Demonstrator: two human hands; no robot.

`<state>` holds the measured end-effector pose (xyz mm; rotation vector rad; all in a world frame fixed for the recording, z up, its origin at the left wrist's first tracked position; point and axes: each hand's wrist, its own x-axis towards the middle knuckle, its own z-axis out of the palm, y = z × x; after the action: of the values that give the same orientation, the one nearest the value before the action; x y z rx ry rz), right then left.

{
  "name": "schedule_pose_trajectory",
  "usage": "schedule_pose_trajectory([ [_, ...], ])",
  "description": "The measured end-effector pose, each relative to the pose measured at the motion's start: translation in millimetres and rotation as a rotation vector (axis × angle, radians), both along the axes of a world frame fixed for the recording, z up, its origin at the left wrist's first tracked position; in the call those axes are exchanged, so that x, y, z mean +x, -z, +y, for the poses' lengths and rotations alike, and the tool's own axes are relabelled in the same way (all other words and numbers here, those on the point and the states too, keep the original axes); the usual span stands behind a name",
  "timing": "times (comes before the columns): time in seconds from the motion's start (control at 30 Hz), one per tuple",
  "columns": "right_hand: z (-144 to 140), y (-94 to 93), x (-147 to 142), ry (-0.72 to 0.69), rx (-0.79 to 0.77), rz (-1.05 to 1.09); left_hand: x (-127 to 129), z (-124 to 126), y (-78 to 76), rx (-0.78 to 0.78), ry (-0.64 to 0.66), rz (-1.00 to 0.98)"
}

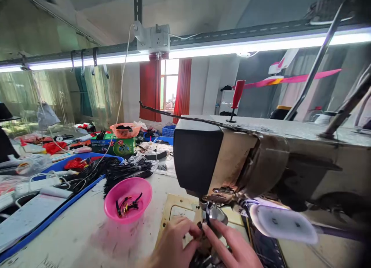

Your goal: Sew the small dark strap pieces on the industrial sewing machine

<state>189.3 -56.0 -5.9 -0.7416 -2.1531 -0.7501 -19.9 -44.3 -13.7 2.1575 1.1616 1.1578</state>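
At the needle area of a sewing machine (232, 156), both my hands come together at the bottom of the view. My left hand (178, 239) is closed, its thumb and finger pinching a small dark piece (199, 224). My right hand (232, 243) reaches in from the other side, its index and middle fingers stretched to the same piece, right beside the presser foot (208, 214); its thumb is hidden. Fingers cover most of the piece, so its full shape does not show. Left of the hands, a pink bowl (127, 214) holds several small black pieces with gold-coloured parts.
Behind the bowl lies a bundle of black strips (127, 171). A blue tray (84, 194) with cords and a notepad (31, 214) fills the left. An orange basket (124, 130) tops a green box (116, 145). A red-handled screwdriver (238, 94) stands on the machine; a lamp (284, 223) juts out right.
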Motion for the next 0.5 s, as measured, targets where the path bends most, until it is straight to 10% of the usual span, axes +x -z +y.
schedule_pose_trajectory([
  [0.5, 0.6, -10.8, -7.4, -0.155, -0.206, 0.162, 15.6, 6.0, -13.5, -0.049, 0.143, -0.207],
])
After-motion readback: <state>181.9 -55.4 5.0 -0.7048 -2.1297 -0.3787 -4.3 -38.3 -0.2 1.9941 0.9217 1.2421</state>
